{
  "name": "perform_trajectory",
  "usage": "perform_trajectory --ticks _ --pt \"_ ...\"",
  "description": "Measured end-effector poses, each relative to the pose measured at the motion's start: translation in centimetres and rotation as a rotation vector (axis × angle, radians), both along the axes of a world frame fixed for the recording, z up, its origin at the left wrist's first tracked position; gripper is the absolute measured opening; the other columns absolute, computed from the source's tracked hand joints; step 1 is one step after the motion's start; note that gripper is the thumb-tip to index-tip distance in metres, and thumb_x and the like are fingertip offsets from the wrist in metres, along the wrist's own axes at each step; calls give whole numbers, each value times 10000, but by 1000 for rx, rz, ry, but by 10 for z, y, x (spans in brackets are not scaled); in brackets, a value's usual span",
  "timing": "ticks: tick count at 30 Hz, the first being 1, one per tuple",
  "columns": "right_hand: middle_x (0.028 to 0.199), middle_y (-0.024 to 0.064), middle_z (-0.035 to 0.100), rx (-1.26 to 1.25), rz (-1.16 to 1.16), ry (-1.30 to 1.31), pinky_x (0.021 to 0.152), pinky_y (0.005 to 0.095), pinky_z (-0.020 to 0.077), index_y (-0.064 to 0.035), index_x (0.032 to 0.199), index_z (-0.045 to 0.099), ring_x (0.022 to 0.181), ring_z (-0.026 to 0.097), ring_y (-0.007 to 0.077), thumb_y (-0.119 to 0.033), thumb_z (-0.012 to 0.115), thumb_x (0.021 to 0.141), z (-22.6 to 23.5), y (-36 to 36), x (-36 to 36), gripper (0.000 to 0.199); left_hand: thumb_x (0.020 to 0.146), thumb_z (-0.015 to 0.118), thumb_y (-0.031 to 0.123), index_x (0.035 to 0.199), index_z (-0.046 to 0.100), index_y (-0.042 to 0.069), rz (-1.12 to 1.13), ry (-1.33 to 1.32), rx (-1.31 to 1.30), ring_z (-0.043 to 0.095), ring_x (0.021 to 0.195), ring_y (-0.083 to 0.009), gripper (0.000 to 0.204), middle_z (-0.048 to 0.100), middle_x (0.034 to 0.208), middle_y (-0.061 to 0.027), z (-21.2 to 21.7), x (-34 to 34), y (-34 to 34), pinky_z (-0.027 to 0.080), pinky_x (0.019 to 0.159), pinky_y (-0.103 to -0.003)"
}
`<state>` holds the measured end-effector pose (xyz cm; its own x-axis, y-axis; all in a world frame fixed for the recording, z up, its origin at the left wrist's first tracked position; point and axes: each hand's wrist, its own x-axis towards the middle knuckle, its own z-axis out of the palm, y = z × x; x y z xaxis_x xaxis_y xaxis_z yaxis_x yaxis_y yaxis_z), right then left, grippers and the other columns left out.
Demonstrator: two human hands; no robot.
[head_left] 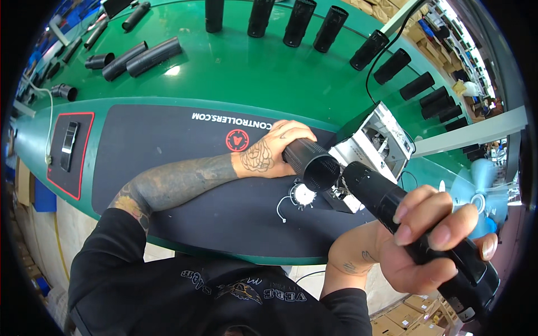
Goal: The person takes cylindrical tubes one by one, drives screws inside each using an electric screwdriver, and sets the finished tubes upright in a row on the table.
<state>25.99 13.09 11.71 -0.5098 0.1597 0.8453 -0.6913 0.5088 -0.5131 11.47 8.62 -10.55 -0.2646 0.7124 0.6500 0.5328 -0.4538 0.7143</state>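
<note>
My left hand (274, 148) is wrapped around a black perforated tube (311, 159), whose open end faces right. My right hand (428, 241) grips a long black cylindrical hand tool (378, 193) whose exact kind I cannot make out. The tool's round front end is close to the tube's open mouth; whether they touch is unclear. Below the tube, a small round part with a white face (303, 195) and a short white cable lies on the dark mat (185, 140). Behind the tube and tool stands a white and black housing (378, 143) with its inside exposed.
Several upright black tubes (300, 22) line the far side of the green table (235, 67). More black tubes (154, 57) lie at the far left. A black device (69, 145) rests on a red-edged pad. A blue fan (479, 193) stands at right, beside a white post (471, 131).
</note>
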Motion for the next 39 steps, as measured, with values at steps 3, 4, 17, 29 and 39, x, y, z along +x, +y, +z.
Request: perform_trajectory --ticks 3,4,17,29,39 --pt "963 31 492 -93 154 232 583 272 397 -70 1267 434 579 497 98 -271 523 923 8 1 13 409 588 745 42 1169 526 138 134 17 23 534 1050 -224 629 549 1142 -33 0 -9 0 319 999 -405" --pt "963 31 492 -85 165 215 583 272 397 -70 1267 434 579 497 98 -271 523 923 10 2 17 409 588 745 42 1169 526 138 144 1 32 534 1050 -224 629 549 1142 -33 -2 -13 -1 319 999 -405" --pt "918 -17 580 -71 -193 -294 549 253 456 -163 1228 514 582 500 99 -307 608 908 37 3 50 364 574 771 50 1184 506 137 166 -87 -12 532 1060 -218 670 546 1157 -47 -12 -13 8 323 999 -400" --pt "991 2 585 -412 440 198 560 257 465 -149 1213 514 619 527 107 -332 620 905 36 23 96 374 573 782 46 1194 503 138 98 -88 -10 538 1061 -214 688 552 1154 -42 -11 -18 6 332 1004 -394" --pt "963 32 496 -113 44 104 581 271 396 -69 1260 437 584 500 95 -274 517 925 12 3 10 401 566 790 50 1194 505 142 10 -95 -18 545 1054 -213 696 560 1148 -45 -8 -13 7 349 990 -391"
